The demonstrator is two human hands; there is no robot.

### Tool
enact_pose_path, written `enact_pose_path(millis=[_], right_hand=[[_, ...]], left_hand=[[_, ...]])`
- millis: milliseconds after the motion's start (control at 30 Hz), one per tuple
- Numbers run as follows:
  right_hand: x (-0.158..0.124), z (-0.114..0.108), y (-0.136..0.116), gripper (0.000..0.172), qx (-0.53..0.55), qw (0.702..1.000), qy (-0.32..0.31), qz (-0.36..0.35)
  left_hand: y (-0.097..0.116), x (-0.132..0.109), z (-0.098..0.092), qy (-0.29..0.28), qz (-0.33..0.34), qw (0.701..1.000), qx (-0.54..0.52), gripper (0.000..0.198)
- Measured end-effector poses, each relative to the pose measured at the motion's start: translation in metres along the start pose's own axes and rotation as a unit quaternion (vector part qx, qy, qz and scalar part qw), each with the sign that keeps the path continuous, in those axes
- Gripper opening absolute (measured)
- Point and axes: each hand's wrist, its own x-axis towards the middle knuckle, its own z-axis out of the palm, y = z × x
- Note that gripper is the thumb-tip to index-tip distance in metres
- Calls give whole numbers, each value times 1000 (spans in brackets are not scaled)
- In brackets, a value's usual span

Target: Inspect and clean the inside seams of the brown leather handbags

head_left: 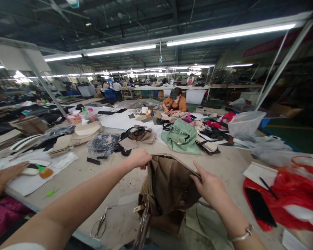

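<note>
A brown bag (pixel 169 184) is held up over the near edge of the table, its mouth spread and its lining facing me. My left hand (pixel 140 158) is closed on the bag's upper left corner. On the right side of the rim, my right hand (pixel 208 182) pinches the edge between thumb and fingers. A strap and a small pale tag (pixel 138 208) hang at the bag's left side. Below and to the right lies olive-green fabric (pixel 208 222), partly hidden by my right arm. Metal scissors (pixel 100 222) rest on the table left of the bag.
A green cloth bundle (pixel 181 135) and stacked brown pieces (pixel 143 134) lie ahead. To the right, a black phone (pixel 260 206) sits on red plastic (pixel 294 187). A co-worker's hand (pixel 14 170) is at far left, near a glue bottle (pixel 45 172). Another person (pixel 177 102) works opposite.
</note>
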Motion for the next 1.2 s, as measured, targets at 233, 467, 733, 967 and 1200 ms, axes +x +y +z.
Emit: enact_pose_path(millis=[233, 467, 733, 967, 1200], right_hand=[[-15, 8, 6, 39, 132, 991, -23, -6], [-21, 10, 10, 42, 234, 972, -22, -26], [17, 7, 26, 42, 249, 967, 6, -52], [33, 39, 29, 40, 268, 961, -12, -74], [42, 52, 32, 39, 308, 948, 19, -79]], left_hand=[[-17, -15, 9, 70, 1, 997, -25, 40], [-17, -16, 13, 100, -9, 994, -33, 37], [-22, -52, 4, 31, -32, 967, -251, 33], [-42, -53, 31, -46, -59, 942, -326, 41], [-27, -51, 20, 82, -16, 989, -124, 54]])
